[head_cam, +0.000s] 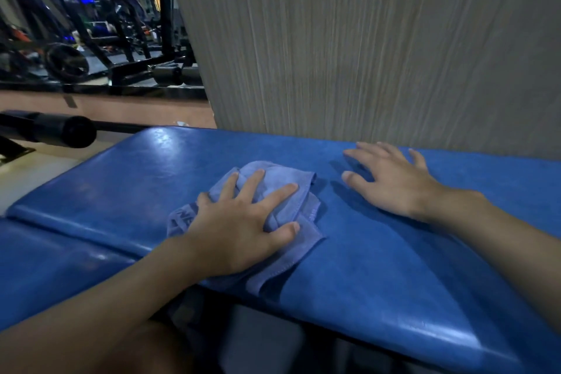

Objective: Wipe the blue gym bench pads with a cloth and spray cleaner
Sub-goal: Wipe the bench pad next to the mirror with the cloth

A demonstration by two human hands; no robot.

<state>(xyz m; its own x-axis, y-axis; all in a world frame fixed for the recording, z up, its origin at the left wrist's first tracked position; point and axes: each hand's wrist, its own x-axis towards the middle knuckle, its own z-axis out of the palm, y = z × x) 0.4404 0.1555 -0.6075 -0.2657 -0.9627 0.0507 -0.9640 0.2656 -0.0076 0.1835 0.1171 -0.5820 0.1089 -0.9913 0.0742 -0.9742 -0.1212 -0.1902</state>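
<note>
Blue vinyl covers the main bench pad [379, 252], which runs from 9 o'clock to 4 o'clock across the view. A crumpled blue cloth [282, 191] lies at the pad's centre. The left hand [243, 231] presses flat on the cloth, fingers spread, thumb pinning one fold. The right hand [391, 179] rests palm-down on bare vinyl at 2 o'clock, fingers apart, holding nothing, near the cloth but clear of it. A second blue pad [45, 267] adjoins at 8 o'clock. A grey wood-grain panel [364, 39] stands directly behind the bench at 12 o'clock.
</note>
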